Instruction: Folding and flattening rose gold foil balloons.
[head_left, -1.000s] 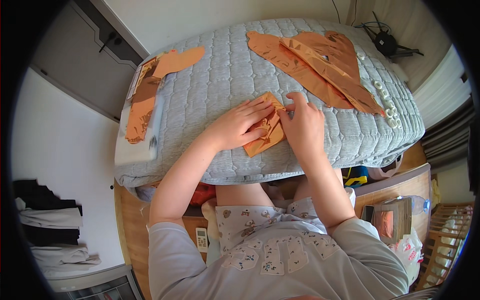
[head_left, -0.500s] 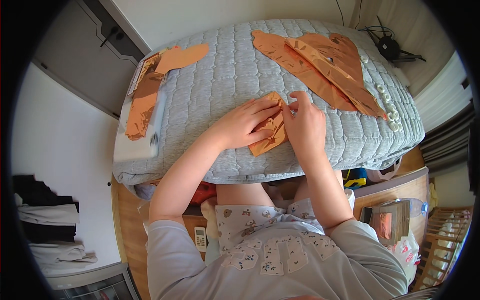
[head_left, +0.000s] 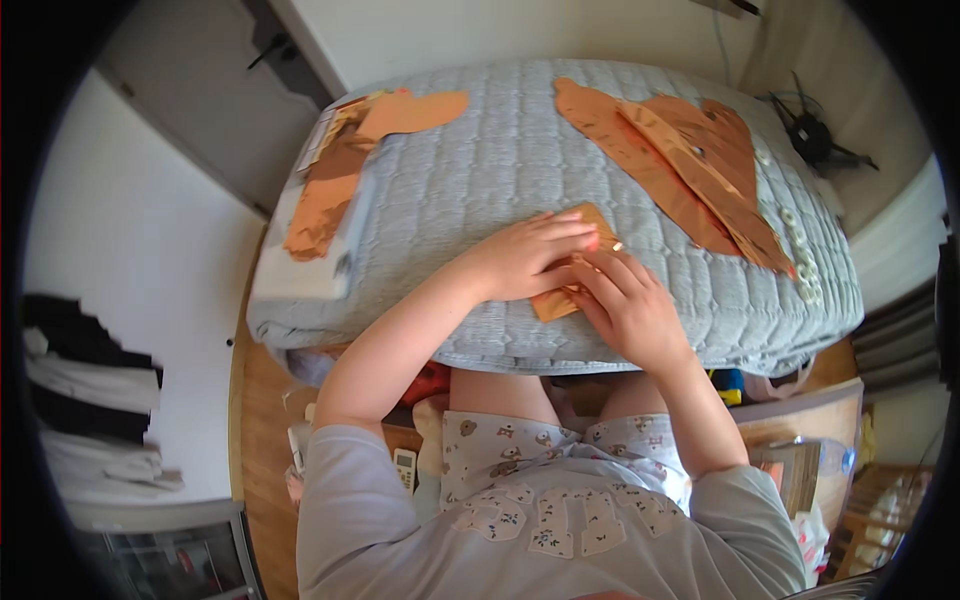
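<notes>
a grey quilted mattress [head_left: 480,190] fills the middle of the room, with long brown paper pieces [head_left: 680,160] spread over its far right side and a heap of orange-brown sheets [head_left: 340,180] at its far left corner. dark folded clothes [head_left: 70,350] lie along the left wall. a black cable tangle [head_left: 815,135] sits by the right wall, and a white remote [head_left: 403,468] rests on the wooden floor [head_left: 255,440].
</notes>
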